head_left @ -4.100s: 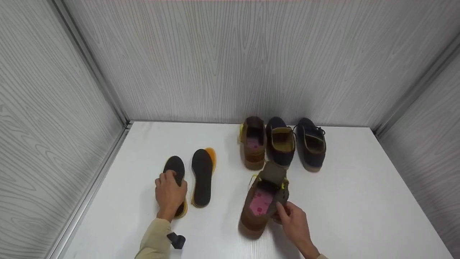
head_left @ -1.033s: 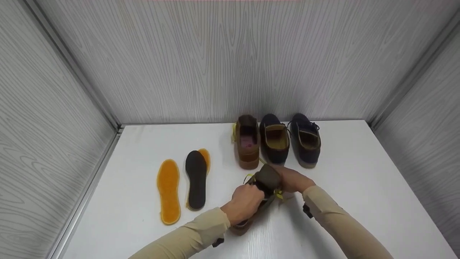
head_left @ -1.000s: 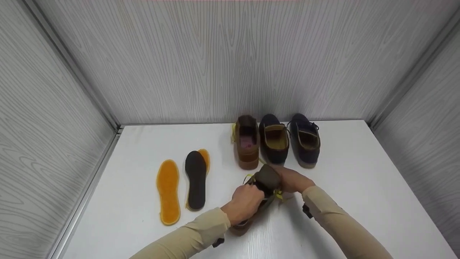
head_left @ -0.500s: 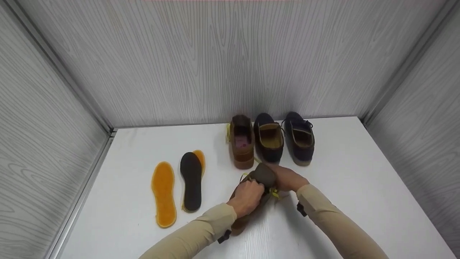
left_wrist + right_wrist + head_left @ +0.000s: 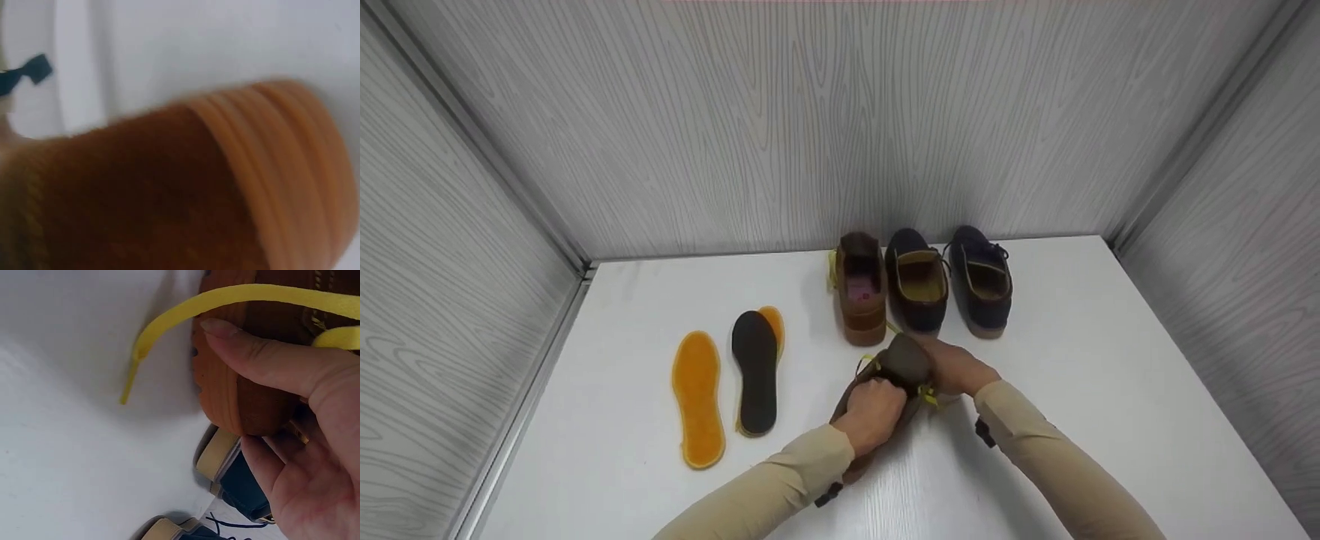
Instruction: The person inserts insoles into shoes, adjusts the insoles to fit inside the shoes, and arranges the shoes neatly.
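A brown lace-up shoe [image 5: 906,360] with yellow laces is on the table, toe pointing away. My left hand [image 5: 874,411] reaches into its opening, knuckles bent; the fingertips and whatever they hold are hidden inside. My right hand [image 5: 956,369] grips the toe end; in the right wrist view its thumb lies along the side of the sole, fingers curled under the toe. A loose yellow lace [image 5: 225,295] arches past that thumb. The left wrist view is filled by the blurred brown heel [image 5: 140,191]. To the left lie an orange insole [image 5: 699,401] and a black insole [image 5: 757,375].
At the back stand the matching brown shoe [image 5: 864,319] and two dark blue shoes [image 5: 919,311], [image 5: 984,311]. Another orange insole [image 5: 775,330] shows from under the black one. Grey wood-grain panels [image 5: 810,135] border the white table [image 5: 1080,360] behind and at both sides.
Since the oldest frame, the black insole has left the orange one at far left, and my left hand has gone into the shoe. My right hand has shifted from the shoe's side to its toe.
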`<state>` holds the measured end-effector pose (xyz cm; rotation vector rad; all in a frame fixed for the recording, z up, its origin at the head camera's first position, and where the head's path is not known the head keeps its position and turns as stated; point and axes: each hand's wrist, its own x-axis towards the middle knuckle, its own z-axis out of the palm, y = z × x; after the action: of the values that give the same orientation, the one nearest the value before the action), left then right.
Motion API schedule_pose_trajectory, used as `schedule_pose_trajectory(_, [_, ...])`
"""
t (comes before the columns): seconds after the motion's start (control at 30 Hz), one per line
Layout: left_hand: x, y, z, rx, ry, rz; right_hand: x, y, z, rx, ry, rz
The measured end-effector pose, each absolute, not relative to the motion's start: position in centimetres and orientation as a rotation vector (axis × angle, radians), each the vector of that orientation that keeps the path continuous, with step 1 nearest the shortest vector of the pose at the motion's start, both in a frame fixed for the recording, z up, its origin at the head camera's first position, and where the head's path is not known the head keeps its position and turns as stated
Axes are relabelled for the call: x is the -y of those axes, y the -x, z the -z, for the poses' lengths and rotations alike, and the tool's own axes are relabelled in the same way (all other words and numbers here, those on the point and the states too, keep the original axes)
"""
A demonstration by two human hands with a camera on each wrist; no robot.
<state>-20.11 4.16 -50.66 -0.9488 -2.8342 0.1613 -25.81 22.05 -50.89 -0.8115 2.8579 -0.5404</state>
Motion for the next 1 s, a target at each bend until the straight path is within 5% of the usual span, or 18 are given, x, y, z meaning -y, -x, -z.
schedule_pose_trajectory(0.27, [-2.4, 17.5, 48.1, 2.855, 0.985, -0.260, -21.7, 25.9, 51.0, -2.850, 0.792, 0.562])
schedule_pose_trajectory(1.0, [-1.1, 18.4, 47.8, 3.229, 1.168, -0.062, -22.1, 25.9, 51.5, -2.843, 0.901, 0.635])
